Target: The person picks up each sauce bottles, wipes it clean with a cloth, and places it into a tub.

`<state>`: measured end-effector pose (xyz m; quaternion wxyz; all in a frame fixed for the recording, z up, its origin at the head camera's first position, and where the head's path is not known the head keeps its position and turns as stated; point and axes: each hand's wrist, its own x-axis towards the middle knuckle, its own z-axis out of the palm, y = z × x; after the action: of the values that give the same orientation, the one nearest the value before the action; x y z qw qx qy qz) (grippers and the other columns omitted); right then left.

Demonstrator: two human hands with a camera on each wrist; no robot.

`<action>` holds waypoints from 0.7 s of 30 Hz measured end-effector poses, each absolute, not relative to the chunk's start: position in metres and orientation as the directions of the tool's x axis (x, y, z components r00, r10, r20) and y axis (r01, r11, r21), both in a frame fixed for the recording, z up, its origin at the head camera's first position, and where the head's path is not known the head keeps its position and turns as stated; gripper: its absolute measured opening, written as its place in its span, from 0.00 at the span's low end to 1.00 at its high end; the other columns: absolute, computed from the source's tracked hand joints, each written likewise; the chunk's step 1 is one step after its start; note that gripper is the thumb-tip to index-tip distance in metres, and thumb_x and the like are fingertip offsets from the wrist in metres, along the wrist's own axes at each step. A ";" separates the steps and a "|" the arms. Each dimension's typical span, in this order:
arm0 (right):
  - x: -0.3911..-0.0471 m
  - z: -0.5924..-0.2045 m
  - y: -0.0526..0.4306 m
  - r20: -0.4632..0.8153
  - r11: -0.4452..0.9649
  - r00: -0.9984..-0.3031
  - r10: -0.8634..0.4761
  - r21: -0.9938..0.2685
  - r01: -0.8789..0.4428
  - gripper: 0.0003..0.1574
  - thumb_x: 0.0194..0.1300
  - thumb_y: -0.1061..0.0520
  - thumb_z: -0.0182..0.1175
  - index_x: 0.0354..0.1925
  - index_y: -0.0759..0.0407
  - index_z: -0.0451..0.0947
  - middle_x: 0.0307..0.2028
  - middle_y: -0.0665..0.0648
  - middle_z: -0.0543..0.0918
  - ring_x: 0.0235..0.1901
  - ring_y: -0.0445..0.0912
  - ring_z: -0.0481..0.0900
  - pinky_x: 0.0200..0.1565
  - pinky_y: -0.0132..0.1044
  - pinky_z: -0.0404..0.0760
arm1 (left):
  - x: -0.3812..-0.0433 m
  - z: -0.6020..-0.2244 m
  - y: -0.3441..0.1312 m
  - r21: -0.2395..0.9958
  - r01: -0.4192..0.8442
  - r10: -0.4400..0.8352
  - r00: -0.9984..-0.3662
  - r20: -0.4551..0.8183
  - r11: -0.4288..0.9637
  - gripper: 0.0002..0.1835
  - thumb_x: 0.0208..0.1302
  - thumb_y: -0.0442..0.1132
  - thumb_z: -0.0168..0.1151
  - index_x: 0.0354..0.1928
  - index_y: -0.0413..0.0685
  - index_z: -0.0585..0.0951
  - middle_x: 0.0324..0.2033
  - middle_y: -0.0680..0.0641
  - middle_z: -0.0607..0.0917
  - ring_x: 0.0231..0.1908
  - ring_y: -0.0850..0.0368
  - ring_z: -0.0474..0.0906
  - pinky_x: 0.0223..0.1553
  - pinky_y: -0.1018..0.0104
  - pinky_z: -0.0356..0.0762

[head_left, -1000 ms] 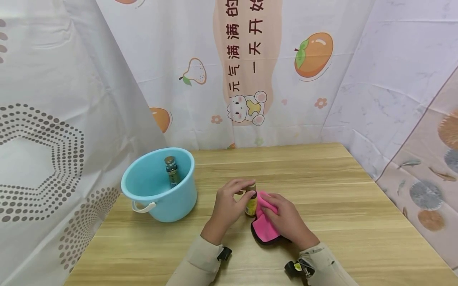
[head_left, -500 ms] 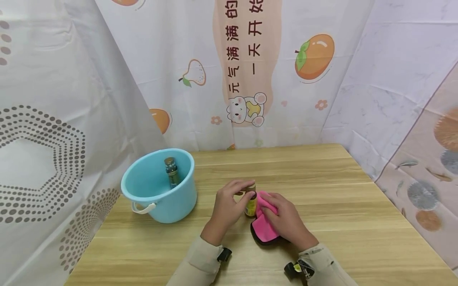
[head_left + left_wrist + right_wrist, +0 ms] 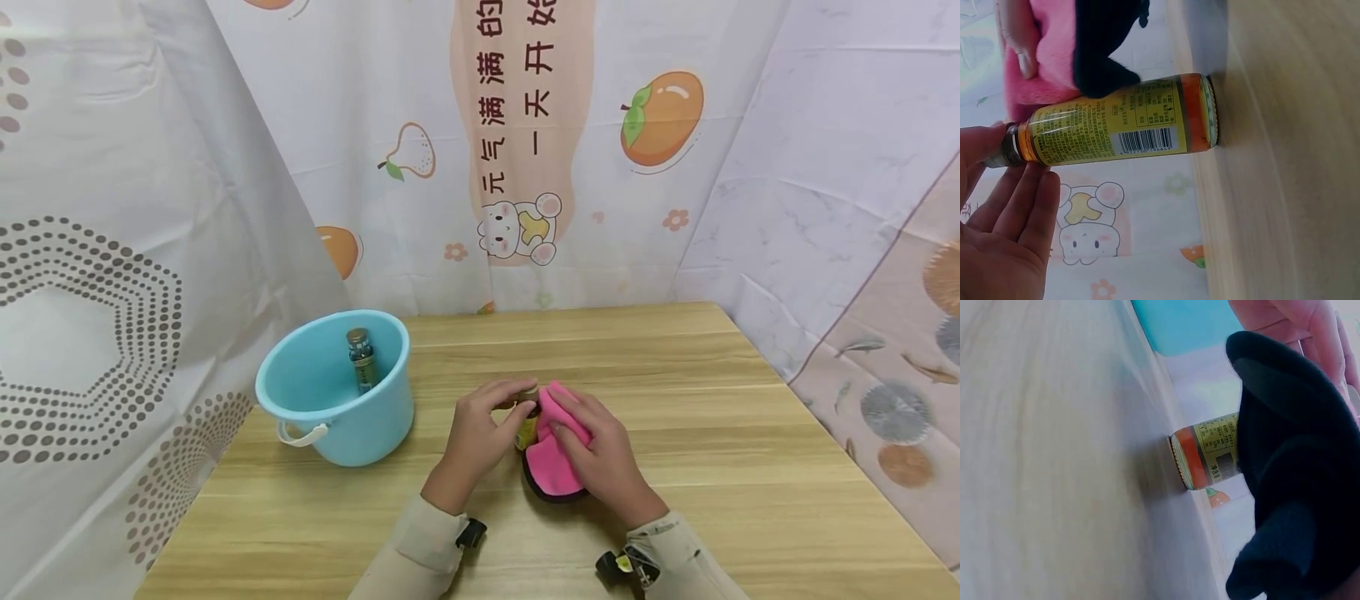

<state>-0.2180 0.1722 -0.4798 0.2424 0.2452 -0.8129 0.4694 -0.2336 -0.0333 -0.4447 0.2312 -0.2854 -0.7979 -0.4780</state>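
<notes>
Head: pinching the bottle [image 3: 526,436] with the left hand [image 3: 478,433], gripping a pink cloth [image 3: 551,468] against it with the right hand [image 3: 609,457], midway between the table's [image 3: 720,467] side edges. Left wrist: clasping cap [image 3: 1005,153] and neck [image 3: 1029,142]. Right wrist: partly covering the label [image 3: 1216,439].

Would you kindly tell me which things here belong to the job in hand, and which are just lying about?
In the job:
yellow-labelled bottle, held near its cap by the left hand
pink cloth, held against it by the right hand

Seemingly idle:
blue bucket
second bottle, inside it
</notes>
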 end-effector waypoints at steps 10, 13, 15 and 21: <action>-0.217 -0.479 0.173 0.623 0.433 -0.763 -0.175 -0.647 -0.627 0.30 0.71 0.60 0.67 0.69 0.49 0.78 0.67 0.53 0.79 0.63 0.48 0.80 0.62 0.20 0.74 | -0.234 -0.446 -0.033 0.634 0.680 0.239 -0.728 0.642 0.368 0.15 0.70 0.37 0.69 0.57 0.52 0.87 0.53 0.54 0.89 0.51 0.63 0.86 0.52 0.63 0.87; -0.216 -0.478 0.173 0.614 0.442 -0.767 -0.186 -0.645 -0.623 0.29 0.71 0.60 0.66 0.68 0.50 0.78 0.67 0.53 0.78 0.63 0.49 0.80 0.61 0.21 0.74 | -0.234 -0.447 -0.033 0.635 0.680 0.240 -0.728 0.642 0.366 0.15 0.70 0.37 0.69 0.57 0.53 0.87 0.53 0.54 0.89 0.53 0.63 0.86 0.53 0.66 0.86; -0.216 -0.478 0.173 0.611 0.447 -0.769 -0.191 -0.643 -0.622 0.28 0.71 0.60 0.66 0.68 0.50 0.79 0.66 0.53 0.79 0.63 0.49 0.80 0.61 0.22 0.75 | -0.235 -0.447 -0.033 0.636 0.682 0.242 -0.727 0.642 0.362 0.15 0.70 0.37 0.68 0.57 0.53 0.87 0.53 0.54 0.89 0.53 0.62 0.86 0.53 0.66 0.86; -0.218 -0.481 0.174 0.589 0.473 -0.782 -0.204 -0.640 -0.606 0.28 0.72 0.60 0.65 0.68 0.49 0.79 0.64 0.53 0.81 0.60 0.47 0.81 0.58 0.34 0.83 | -0.236 -0.447 -0.032 0.636 0.685 0.239 -0.724 0.647 0.354 0.15 0.70 0.37 0.68 0.57 0.53 0.87 0.53 0.53 0.88 0.53 0.61 0.86 0.53 0.66 0.86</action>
<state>-0.2175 0.1736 -0.4808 0.2224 0.2443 -0.8290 0.4513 -0.2363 -0.0318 -0.4474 0.2289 -0.2925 -0.7902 -0.4874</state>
